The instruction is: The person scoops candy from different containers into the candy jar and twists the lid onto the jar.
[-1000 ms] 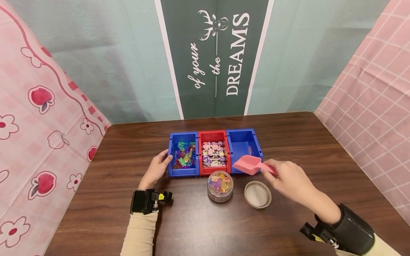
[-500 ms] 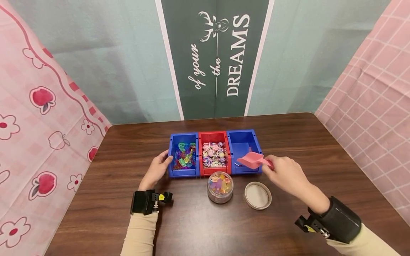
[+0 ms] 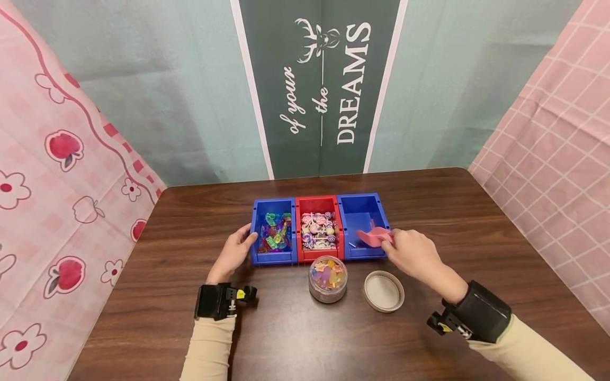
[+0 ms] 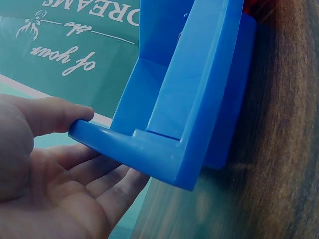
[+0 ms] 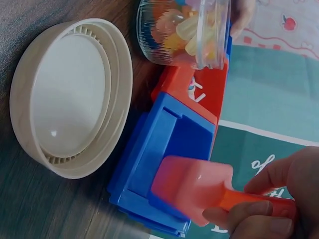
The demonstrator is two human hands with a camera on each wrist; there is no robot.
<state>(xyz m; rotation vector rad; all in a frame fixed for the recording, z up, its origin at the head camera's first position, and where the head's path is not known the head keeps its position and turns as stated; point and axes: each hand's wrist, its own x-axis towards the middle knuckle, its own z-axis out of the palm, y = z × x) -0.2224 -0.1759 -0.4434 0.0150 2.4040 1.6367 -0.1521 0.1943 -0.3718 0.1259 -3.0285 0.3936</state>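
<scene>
My right hand [image 3: 413,255] grips a pink scoop [image 3: 375,236] by its handle. The scoop's bowl is tipped over inside the right blue bin [image 3: 359,203]; in the right wrist view its rounded back [image 5: 192,183] faces the camera. A small thin white piece [image 3: 352,244] lies near that bin's front. My left hand [image 3: 232,251] pinches the side wall of the left blue bin [image 4: 124,149], thumb on the rim and fingers against the outside. Colourful translucent pieces [image 3: 275,233] lie in that bin. The middle red bin [image 3: 316,202] holds several miniature lollipops and sweets [image 3: 318,230].
In front of the bins stands an uncovered clear jar [image 3: 328,291] with colourful pieces inside. Right of it a round beige lid [image 3: 383,291] lies inside up on the brown wooden table [image 3: 286,338]. Patterned cloths [image 3: 190,106] hang around the table's back and sides.
The right hand has moved slightly left, and the scoop has shifted from the right bin's front edge to inside it and turned over. The left hand stays on its bin.
</scene>
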